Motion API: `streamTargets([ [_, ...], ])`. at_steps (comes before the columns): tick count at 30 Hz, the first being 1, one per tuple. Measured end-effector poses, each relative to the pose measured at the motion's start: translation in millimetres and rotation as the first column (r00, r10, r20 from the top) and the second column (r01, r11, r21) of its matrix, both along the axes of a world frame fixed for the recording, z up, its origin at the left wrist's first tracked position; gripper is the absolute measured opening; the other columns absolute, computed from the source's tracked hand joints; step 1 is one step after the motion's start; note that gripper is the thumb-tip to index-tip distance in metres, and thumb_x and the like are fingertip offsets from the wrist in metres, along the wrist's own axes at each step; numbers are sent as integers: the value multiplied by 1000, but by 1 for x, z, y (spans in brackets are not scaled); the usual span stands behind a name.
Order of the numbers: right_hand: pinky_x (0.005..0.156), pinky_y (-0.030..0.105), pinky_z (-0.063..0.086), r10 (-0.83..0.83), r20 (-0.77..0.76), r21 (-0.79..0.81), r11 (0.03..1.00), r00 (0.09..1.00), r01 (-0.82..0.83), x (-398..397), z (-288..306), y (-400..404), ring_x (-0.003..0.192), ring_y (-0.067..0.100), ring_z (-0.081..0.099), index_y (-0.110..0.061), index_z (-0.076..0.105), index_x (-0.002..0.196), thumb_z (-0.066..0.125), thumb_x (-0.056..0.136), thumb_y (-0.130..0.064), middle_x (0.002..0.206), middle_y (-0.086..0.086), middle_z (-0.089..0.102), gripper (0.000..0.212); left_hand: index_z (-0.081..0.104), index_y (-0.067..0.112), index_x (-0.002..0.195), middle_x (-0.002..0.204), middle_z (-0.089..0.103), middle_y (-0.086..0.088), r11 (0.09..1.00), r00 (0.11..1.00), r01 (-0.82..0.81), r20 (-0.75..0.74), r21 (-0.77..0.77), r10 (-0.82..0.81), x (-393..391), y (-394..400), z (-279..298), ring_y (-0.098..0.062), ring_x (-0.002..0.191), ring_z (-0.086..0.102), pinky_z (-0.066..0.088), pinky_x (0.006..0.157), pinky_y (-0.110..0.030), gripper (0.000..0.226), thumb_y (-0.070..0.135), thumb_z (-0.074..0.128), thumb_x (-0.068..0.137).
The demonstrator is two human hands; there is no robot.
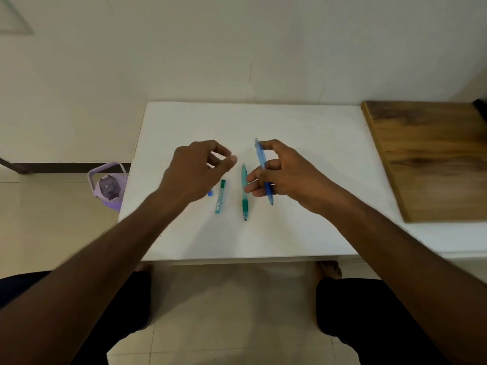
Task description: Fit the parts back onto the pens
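Slim blue translucent plastic pen (264, 172) is held in right hand (282, 175) above the white table (303, 133), tip pointing toward the person, cap end up & away. Grip: fingers curled round the barrel, clamped on it mid-length. Just left of it, a green translucent plastic pen (244, 192) lies flat on the table, tip toward the person, close to the right fingertips; can't tell if touching. Further left, a small green clear lead tube (220, 196) lies flat. Left hand (196, 171) hovers over the table, thumb & forefinger tips brought together, nothing visible between them. A small blue piece (210, 193) peeks out under it. Wooden board (432, 156) sits at the right, lilac plastic water bottle (109, 187) on the floor at the left.
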State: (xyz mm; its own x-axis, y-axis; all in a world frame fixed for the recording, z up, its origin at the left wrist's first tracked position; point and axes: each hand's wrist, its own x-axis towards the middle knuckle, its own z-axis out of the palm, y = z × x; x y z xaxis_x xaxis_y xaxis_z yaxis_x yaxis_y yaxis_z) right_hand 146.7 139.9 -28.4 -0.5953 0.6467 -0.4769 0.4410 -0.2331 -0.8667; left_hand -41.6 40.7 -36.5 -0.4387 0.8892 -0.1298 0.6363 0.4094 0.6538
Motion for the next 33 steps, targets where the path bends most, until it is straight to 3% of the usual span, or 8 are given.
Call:
streamTargets([
  [2,73,35,67,-61,112,26,998,992,59,3,-6,6,83,24,82,-26,45,138,69,99,-3,112,14,73,52,73,33,104,85,72,17,990,981,58,-175,-128,-80,-19,-9,-4,-2,72,69,51,61,-23,22,51,77,91],
  [5,74,39,68,-122,234,92,990,965,104,6,-19,8,82,23,79,-21,53,125,71,98,-7,108,14,70,36,74,30,104,88,71,15,950,971,96,-182,-298,-155,-27,-20,-13,-10,77,71,59,70,-31,27,43,86,84],
  [10,75,44,67,-108,500,481,860,859,-172,9,-42,3,73,23,75,-19,62,105,80,90,-35,94,4,72,28,75,27,104,95,71,9,964,955,102,-247,-244,-164,-16,-24,-22,-15,83,69,52,70,-30,26,35,88,84],
  [15,76,38,65,-136,560,558,791,817,-251,6,-57,-1,65,14,66,-15,67,97,83,83,-50,89,3,73,41,75,23,97,100,72,6,962,941,92,-293,-256,-168,-11,-22,-23,-16,85,67,40,62,-26,13,28,83,89],
  [23,78,41,66,-142,523,554,806,840,-209,5,-48,2,74,20,74,-19,62,108,84,80,-58,92,3,71,54,74,16,84,79,72,4,976,977,90,-172,-200,-126,-15,-21,-22,-18,75,72,61,74,-35,15,21,87,82],
  [27,78,37,65,-229,396,655,749,889,-99,18,-26,25,71,16,76,-17,68,106,80,90,-48,88,4,76,37,74,16,86,74,75,6,987,988,109,-93,-114,-120,-14,-18,-17,-11,68,73,60,71,-25,17,24,89,83],
  [30,85,32,61,-292,458,733,658,839,-171,35,-16,44,83,18,75,-15,75,107,80,92,-37,96,6,78,26,73,22,92,72,75,13,995,995,100,-19,-5,-100,-10,-17,-10,-5,62,73,54,59,-14,17,26,87,85],
  [33,82,32,58,-262,607,657,697,750,-288,46,-19,52,93,23,73,-13,76,109,81,91,-41,103,7,76,34,76,21,89,73,77,12,995,996,59,56,81,-64,-7,-14,-6,2,64,73,54,61,-10,13,27,87,86],
])
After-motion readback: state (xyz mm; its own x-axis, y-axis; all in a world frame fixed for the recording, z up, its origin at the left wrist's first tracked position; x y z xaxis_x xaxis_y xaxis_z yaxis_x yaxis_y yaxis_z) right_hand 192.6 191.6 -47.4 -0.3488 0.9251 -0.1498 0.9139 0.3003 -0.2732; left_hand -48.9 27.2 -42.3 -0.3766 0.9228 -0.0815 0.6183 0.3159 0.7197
